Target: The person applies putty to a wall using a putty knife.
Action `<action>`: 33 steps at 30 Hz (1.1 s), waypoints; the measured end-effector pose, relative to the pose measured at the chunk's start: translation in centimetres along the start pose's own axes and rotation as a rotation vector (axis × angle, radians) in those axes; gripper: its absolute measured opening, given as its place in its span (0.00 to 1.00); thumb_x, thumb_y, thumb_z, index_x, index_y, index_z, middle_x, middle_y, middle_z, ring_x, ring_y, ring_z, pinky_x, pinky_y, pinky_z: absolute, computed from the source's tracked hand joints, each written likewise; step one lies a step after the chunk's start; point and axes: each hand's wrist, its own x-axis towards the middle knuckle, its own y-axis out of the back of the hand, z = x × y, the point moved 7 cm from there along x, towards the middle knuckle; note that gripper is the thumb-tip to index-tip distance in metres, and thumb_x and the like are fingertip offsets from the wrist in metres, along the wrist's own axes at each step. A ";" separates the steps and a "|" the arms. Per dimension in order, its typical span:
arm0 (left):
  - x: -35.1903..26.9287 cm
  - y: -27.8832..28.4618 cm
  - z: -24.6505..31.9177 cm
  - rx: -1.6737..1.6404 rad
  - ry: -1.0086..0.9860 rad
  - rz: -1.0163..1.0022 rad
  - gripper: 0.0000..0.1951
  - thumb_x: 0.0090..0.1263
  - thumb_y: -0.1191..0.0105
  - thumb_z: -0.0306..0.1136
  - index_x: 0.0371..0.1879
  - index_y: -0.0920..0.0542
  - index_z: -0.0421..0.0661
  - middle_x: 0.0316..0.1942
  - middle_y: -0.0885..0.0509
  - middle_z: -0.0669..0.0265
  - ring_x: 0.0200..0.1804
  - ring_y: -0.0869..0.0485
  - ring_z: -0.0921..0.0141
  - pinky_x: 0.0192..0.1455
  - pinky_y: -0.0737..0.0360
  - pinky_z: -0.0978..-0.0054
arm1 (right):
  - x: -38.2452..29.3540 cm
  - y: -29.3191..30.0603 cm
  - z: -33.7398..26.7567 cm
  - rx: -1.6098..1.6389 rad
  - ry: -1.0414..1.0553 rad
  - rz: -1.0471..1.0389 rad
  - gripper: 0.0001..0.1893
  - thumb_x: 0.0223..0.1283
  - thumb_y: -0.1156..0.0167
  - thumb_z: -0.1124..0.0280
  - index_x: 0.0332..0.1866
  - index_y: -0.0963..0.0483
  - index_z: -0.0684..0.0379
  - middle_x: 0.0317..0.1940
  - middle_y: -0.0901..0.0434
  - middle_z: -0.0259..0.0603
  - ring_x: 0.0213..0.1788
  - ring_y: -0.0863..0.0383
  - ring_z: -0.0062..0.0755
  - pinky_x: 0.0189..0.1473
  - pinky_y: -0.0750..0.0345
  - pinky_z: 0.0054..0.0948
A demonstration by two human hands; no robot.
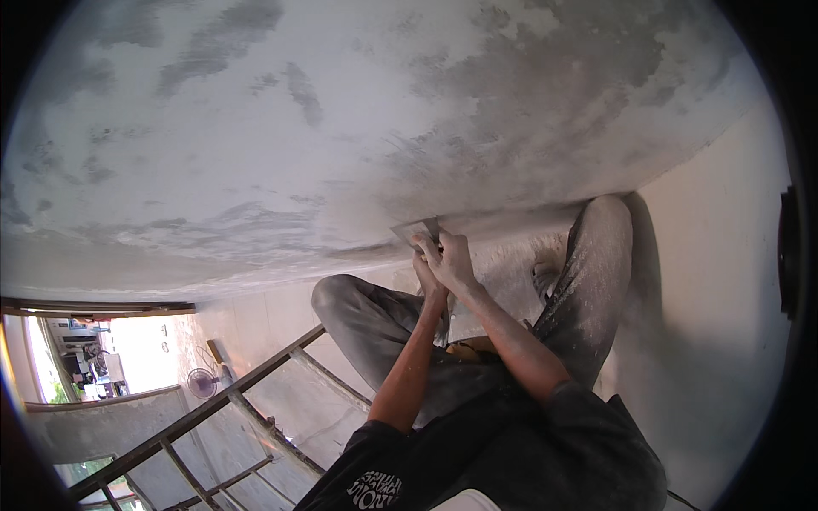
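A broad metal putty knife (409, 232) is held against the lower part of a wall (332, 128) patched in white and grey. My right hand (455, 260) grips it from the right, with fingers over the blade. My left hand (429, 276) is close below, touching the right hand, and appears to hold the handle, mostly hidden by the fingers. Pale dust coats both hands. The blade's edge meets the wall just above its base.
My dusty knees (604, 236) are bent on either side of my hands. A ladder (246, 405) crosses the lower left, with a fan (202, 383) beyond it. A bright doorway (147, 351) opens at far left. A plain side wall (716, 255) stands close on the right.
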 end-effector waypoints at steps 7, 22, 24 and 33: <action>-1.1 0.4 -1.3 0.035 -0.022 -0.001 0.15 0.58 0.44 0.31 0.40 0.29 0.38 0.33 0.21 0.66 0.35 0.22 0.74 0.38 0.26 0.75 | -1.3 -0.2 1.5 0.111 -0.155 -0.009 0.21 0.54 0.41 0.56 0.26 0.27 0.69 0.16 0.26 0.57 0.23 0.21 0.50 0.24 0.28 0.37; -0.3 -0.1 -0.6 0.069 0.035 0.003 0.17 0.57 0.43 0.32 0.41 0.29 0.37 0.35 0.21 0.64 0.37 0.23 0.74 0.39 0.26 0.75 | -1.7 -0.1 3.4 0.103 -0.263 0.025 0.19 0.57 0.43 0.58 0.29 0.25 0.69 0.14 0.24 0.46 0.18 0.22 0.28 0.21 0.31 0.27; -1.0 -0.2 -0.6 0.084 0.036 0.014 0.17 0.57 0.43 0.32 0.41 0.29 0.37 0.35 0.21 0.64 0.38 0.23 0.74 0.39 0.26 0.74 | -1.4 -0.3 2.5 0.117 -0.211 0.020 0.19 0.58 0.43 0.58 0.29 0.25 0.69 0.15 0.23 0.45 0.19 0.22 0.28 0.21 0.30 0.26; -0.9 0.7 0.2 0.160 -0.036 -0.054 0.20 0.57 0.42 0.34 0.44 0.31 0.37 0.38 0.23 0.64 0.41 0.24 0.75 0.41 0.27 0.74 | -1.3 -0.2 1.7 0.118 -0.241 -0.037 0.21 0.59 0.43 0.57 0.27 0.27 0.71 0.17 0.22 0.45 0.21 0.20 0.28 0.24 0.27 0.24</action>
